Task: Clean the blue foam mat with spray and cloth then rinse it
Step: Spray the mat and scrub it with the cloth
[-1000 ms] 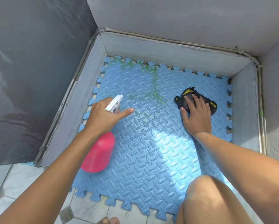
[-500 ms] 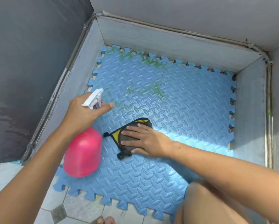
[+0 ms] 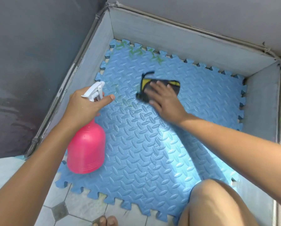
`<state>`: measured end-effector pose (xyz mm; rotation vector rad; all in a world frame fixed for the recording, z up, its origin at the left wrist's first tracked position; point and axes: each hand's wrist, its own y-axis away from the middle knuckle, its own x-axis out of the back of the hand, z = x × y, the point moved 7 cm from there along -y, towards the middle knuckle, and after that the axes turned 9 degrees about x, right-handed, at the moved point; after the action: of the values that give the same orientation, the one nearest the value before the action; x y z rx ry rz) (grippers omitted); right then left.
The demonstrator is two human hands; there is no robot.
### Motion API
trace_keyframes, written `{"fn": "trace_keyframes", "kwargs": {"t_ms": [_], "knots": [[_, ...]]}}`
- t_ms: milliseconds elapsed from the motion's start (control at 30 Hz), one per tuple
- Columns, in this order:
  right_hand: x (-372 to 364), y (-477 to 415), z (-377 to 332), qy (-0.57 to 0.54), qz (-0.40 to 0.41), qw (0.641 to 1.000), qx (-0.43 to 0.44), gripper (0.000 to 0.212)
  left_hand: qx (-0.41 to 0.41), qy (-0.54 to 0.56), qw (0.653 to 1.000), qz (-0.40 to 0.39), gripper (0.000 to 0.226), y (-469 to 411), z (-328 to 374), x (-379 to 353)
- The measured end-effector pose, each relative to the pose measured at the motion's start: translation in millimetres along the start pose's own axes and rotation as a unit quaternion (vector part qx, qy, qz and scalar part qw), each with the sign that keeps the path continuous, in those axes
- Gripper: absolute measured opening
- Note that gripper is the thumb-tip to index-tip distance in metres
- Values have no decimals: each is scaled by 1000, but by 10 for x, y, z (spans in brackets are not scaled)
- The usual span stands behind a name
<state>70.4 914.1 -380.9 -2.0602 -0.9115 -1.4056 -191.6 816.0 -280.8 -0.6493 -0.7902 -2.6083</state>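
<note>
A shallow recess bounded by low grey painted walls holds a blue foam mat with a raised diamond-plate pattern and jigsaw-toothed edges. The mat fills the recess. Its far edge and right edge lie just beside the walls, and its near edge juts out over the pale tiled floor at the bottom of the frame. Green smears mark the mat's upper left corner. A pink opaque plastic spray bottle with a white trigger head hangs over the mat's lower left part. Its contents do not show, and I cannot tell whether its base touches the mat.

The middle and right of the mat are bare, with a bright sunlit patch towards the lower right. A bare knee overlaps the lower right corner, and toes show at the bottom edge.

The left hand, left of centre, grips the bottle's neck under the trigger head, with one digit stretched towards the frame's centre. The right hand, above centre, lies flat with spread fingers and presses a dark grey cloth with yellow trim onto the mat. This hand is blurred. The two hands are near each other but apart.
</note>
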Motion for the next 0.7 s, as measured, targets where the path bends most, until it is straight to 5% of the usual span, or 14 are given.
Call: {"fn": "trace_keyframes", "kwargs": {"t_ms": [133,233,400,567,700], "knots": [[-267,627,-718,-33,-98,978,182,48,-2,-30,998,54,48,-1,-15,31],[-346,725,-797,-31,-113,971,207,48,4,-82,993,87,60,66,-53,36],[-374,698,-777,-17,-104,972,211,48,4,-95,995,18,58,157,-172,-19],[-421,644,-876,-1,-119,963,242,49,20,-54,989,139,63,271,-305,296],[-528,349,-1210,-8,-143,923,357,51,-2,-39,989,146,57,273,-328,397]]}}
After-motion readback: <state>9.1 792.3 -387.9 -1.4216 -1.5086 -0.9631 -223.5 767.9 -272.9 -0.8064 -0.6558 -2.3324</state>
